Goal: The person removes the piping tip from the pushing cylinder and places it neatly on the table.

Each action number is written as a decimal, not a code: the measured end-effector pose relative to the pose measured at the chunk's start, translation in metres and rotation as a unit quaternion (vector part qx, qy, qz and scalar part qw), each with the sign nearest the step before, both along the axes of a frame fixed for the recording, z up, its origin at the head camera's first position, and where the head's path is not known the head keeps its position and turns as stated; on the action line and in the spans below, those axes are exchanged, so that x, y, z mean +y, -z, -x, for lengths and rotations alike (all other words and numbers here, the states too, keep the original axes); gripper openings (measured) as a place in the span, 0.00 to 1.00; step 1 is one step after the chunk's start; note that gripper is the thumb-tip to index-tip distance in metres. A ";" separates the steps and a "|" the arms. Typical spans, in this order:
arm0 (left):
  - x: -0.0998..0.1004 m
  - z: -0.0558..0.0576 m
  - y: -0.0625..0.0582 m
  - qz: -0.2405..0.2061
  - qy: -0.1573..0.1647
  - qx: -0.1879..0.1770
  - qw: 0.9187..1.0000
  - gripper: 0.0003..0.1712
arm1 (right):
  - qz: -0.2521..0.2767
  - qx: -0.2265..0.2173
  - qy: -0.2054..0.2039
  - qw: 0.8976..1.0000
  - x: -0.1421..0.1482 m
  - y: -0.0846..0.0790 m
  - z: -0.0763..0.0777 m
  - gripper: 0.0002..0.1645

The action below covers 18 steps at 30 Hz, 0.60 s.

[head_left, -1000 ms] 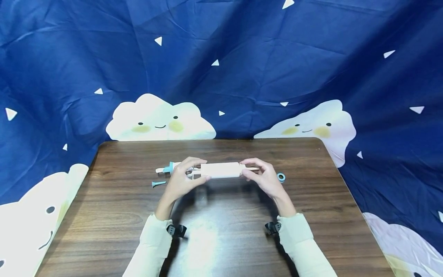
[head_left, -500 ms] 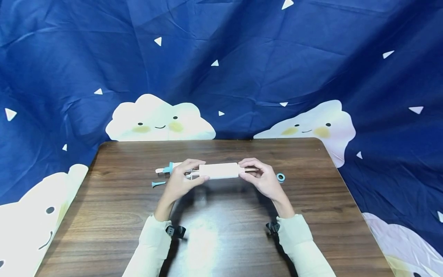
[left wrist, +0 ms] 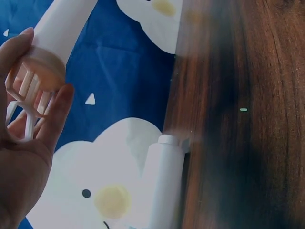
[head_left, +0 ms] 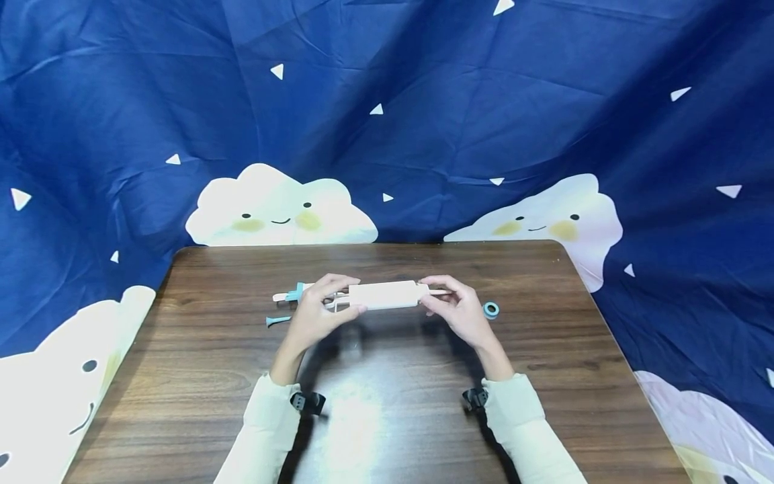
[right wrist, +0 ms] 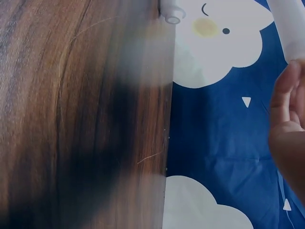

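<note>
A plain white tube [head_left: 387, 294] lies sideways between the two hands, over the table's far half. At its left end is an open white frame [left wrist: 29, 102] of thin bars. My left hand [head_left: 319, 310] grips that end, thumb on the near side and fingers on the far side, with the frame inside the grasp. At the other end, a thin pale rod [head_left: 441, 292] sticks out, and my right hand [head_left: 464, 312] pinches the tube's narrower end with thumb and fingertips. The right wrist view shows only part of that hand and the tube's lower end [right wrist: 289, 38].
Behind the left hand lies a white bottle-like cylinder [left wrist: 164, 181] with a blue collar [head_left: 295, 294] and white tip. A small blue cone-ended piece [head_left: 278, 321] lies nearby. To the right is a blue ring [head_left: 491, 310]. The wooden table [head_left: 193, 376] meets a blue curtain [head_left: 423, 134].
The tube has tipped slightly, its right end a little higher in the head view. The right fingers have shifted slightly at that end, and both hands keep their hold.
</note>
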<state>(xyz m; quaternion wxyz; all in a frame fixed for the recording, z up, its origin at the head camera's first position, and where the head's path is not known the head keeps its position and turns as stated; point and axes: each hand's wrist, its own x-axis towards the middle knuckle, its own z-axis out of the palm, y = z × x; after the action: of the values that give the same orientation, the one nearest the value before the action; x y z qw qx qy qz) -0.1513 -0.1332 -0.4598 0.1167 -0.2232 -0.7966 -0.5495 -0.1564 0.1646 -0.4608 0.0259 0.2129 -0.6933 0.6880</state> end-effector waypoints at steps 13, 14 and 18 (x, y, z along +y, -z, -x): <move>0.000 0.001 0.006 0.010 -0.005 -0.018 1.000 0.25 | 0.049 -0.004 -0.006 0.999 0.010 0.003 0.001 0.21; 0.000 0.001 0.006 0.011 -0.007 -0.019 1.000 0.25 | 0.052 -0.007 -0.005 0.999 0.011 0.003 0.002 0.21; 0.000 0.003 0.009 0.011 -0.015 -0.021 1.000 0.25 | 0.046 -0.008 -0.008 0.999 0.015 0.005 0.003 0.21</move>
<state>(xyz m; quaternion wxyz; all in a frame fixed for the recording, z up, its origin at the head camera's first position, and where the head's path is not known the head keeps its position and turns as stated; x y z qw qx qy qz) -0.1546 -0.1330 -0.4689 0.1059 -0.2010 -0.8084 -0.5430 -0.1598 0.1794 -0.4660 0.0244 0.2114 -0.6593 0.7211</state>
